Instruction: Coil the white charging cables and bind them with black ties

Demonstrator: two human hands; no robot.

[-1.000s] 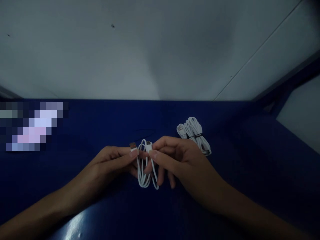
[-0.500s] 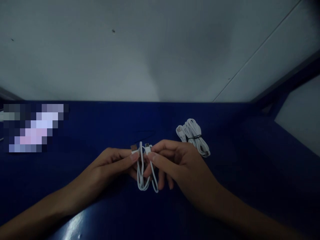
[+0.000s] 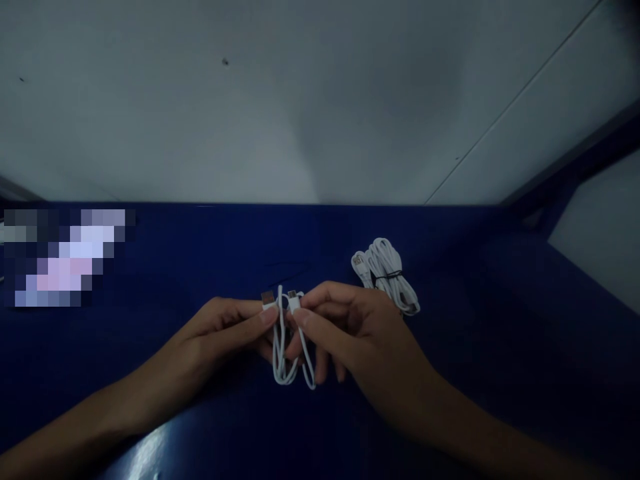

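Note:
Between my two hands is a white USB cable point(image 3: 281, 363), folded into loops that hang below my fingers. My left hand point(image 3: 220, 333) pinches it close to its wide USB plug point(image 3: 268, 299), which points away from me. With thumb and forefinger, my right hand point(image 3: 345, 327) grips the cable by its smaller plug point(image 3: 293, 301), also pointing away. Some of the loops are hidden behind my fingers. Just beyond my right hand, a second white cable point(image 3: 385, 263) lies coiled on the table, bound with a thin black tie.
The blue tabletop point(image 3: 210, 247) runs back to a pale grey wall point(image 3: 250, 120). A thin dark strand point(image 3: 290, 265) lies beyond my hands. At the far left is a pixelated bright object point(image 3: 75, 257). A blue frame point(image 3: 555, 200) stands at the right.
Very little differs. The smaller plug in my right hand has shifted slightly left and down, nearer to the wide plug. The coiled cable on the table has stayed put.

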